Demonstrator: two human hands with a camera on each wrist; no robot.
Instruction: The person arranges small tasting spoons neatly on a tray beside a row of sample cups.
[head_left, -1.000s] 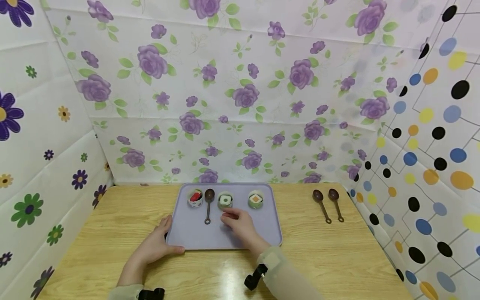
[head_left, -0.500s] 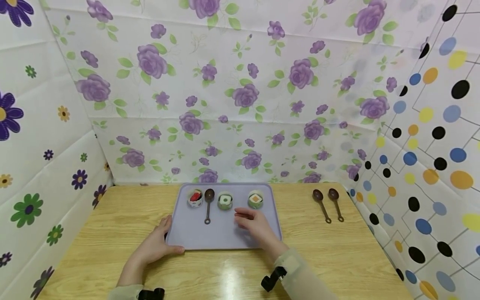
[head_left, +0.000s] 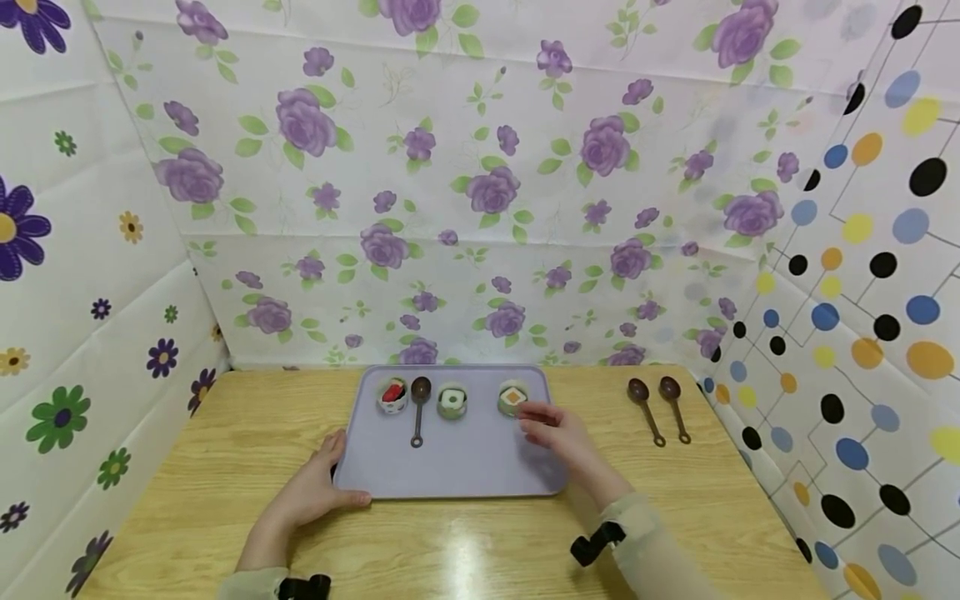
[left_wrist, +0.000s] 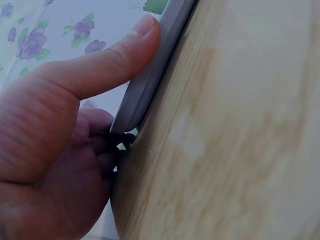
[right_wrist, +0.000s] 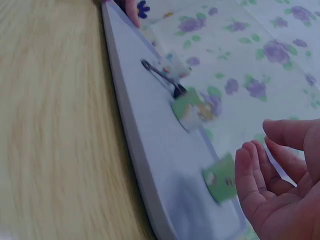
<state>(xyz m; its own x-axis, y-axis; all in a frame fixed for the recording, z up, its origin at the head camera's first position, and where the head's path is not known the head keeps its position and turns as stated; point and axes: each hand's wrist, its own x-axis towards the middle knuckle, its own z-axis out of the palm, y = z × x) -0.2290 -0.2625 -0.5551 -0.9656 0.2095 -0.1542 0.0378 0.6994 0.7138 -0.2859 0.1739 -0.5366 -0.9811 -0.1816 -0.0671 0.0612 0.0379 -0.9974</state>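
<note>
Tray (head_left: pixel 450 472) looks light and stiff, best held by its corner, which the left hand (head_left: pixel 309 493) grips, right hand (head_left: pixel 566 442) relaxed and empty.

A creased white cloth printed with purple roses and green leaves (head_left: pixel 438 275) hangs behind the pale wood-grained table (head_left: pixel 420 546). At the left hangs a white cloth with purple, green and yellow flowers (head_left: pixel 90 258); at the right, a white cloth with multicoloured dots (head_left: pixel 855 287).

cup prints (right_wrist: pixel 219 179) — blurred, sleeves (head_left: pixel 660 542) — cut off
</note>
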